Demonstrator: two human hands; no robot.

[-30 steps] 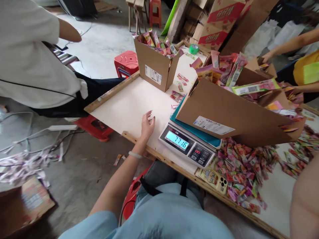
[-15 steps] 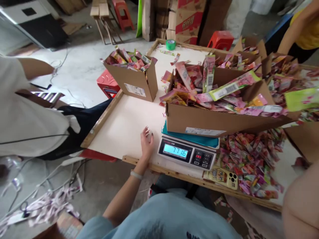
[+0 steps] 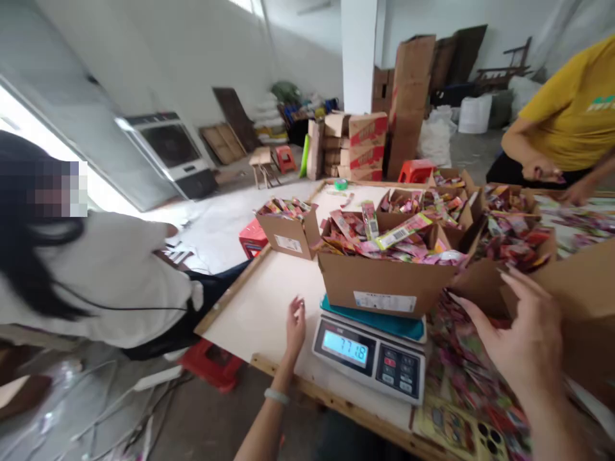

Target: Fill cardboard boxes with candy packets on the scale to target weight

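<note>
My left hand [image 3: 295,324] hovers open over the white tabletop [image 3: 259,301], just left of a digital scale [image 3: 369,354] whose display reads 77.18. A cardboard box [image 3: 384,282] heaped with pink and green snack packets stands on the scale's teal pan. My right hand [image 3: 516,330] is raised at the right with fingers spread, empty, close to the box's right corner and above a pile of loose packets [image 3: 461,365].
A smaller filled box [image 3: 287,230] sits further back on the table. More open boxes [image 3: 509,224] lie at right. A phone [image 3: 461,432] rests by the front edge. A person in white [image 3: 106,282] sits left; a person in yellow [image 3: 567,121] works far right.
The view has tilted up to take in the room. My right hand has come into sight near the box. The scale reading went from 77.16 to 77.18.
</note>
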